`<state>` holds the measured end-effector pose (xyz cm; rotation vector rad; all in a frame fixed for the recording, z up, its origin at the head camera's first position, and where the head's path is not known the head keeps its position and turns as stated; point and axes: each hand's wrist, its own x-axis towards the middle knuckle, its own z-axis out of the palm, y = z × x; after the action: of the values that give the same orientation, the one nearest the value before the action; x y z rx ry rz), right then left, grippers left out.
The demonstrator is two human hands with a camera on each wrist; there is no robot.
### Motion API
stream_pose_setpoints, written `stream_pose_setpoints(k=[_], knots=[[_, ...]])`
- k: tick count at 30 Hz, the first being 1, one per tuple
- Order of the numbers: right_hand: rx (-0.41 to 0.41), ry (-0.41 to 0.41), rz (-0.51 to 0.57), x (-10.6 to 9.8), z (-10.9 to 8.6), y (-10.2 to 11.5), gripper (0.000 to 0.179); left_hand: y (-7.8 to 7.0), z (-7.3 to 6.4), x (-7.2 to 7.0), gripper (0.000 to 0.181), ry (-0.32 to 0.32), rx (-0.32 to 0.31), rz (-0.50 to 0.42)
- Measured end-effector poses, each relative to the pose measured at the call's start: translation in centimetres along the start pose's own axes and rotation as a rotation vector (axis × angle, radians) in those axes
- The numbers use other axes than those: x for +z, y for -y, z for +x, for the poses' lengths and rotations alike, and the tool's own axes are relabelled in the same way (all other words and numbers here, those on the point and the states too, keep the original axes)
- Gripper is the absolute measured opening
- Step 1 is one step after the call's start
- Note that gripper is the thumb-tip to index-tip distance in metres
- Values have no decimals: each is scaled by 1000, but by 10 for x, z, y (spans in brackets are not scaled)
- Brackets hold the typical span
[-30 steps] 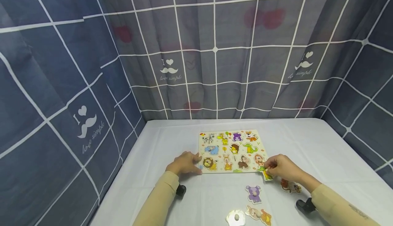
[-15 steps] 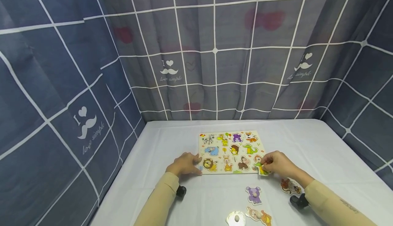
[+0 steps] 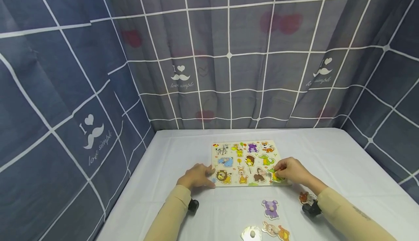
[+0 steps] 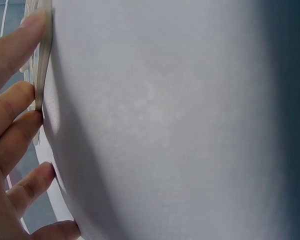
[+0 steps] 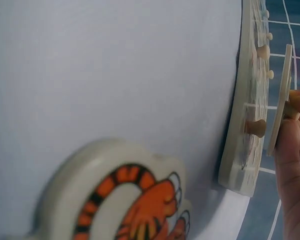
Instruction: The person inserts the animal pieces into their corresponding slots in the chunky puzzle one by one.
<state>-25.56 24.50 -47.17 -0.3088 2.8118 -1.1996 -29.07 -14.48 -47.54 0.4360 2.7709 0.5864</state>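
Seemingly partway, I see knobs (image 5: pixel 256 128) on the board (image 3: pixel 234 181), the right hand (image 3: pixel 292 170) pinching a green piece (image 3: pixel 278 178), the left hand (image 3: pixel 195 175) with fingers apart, and tiger (image 3: pixel 303 197), kangaroo (image 3: pixel 276 230), purple piece (image 3: pixel 270 209), white piece (image 3: pixel 251 234) unplaced.

Through the head camera I read "I", a heart sign, a moustache sign and "love simple" in white on the grid-patterned curtain (image 3: pixel 209 30): one print (image 3: pixel 180 76) left of centre at the back, and a slanted print (image 3: pixel 93 137) on the left side. The right-hand print (image 3: pixel 322 72) reaches me partly distorted by folds. Dark lettering-like marks (image 3: pixel 361 212) on the right sleeve (image 3: pixel 347 208) I can't make out.
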Motion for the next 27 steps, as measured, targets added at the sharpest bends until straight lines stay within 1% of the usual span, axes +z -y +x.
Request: stream_pose_setpoints(k=[2,6,13,17,20,23,27], knots=[[14,-6,2,0,4,0,9,0,0,0,68,-3,-6,0],[8,-11,2,-1,11,-2,8,0,-1,0,68,-9,-17,-4],[-7,-10,-10,-3,18,-5,7,1,1,1,68,-10,6,-9],[-22,-17,-19,-4,25,-5,7,1,0,0,67,-11,4,-8],[-29,-20,-23,-4,30,-5,6,1,-1,0,67,-9,-6,-27],[-18,-14,-26,-3,33,-6,7,1,-1,0,67,-3,-8,-35],[1,-10,-31,-2,37,-7,8,1,0,0,67,-1,1,-12]])
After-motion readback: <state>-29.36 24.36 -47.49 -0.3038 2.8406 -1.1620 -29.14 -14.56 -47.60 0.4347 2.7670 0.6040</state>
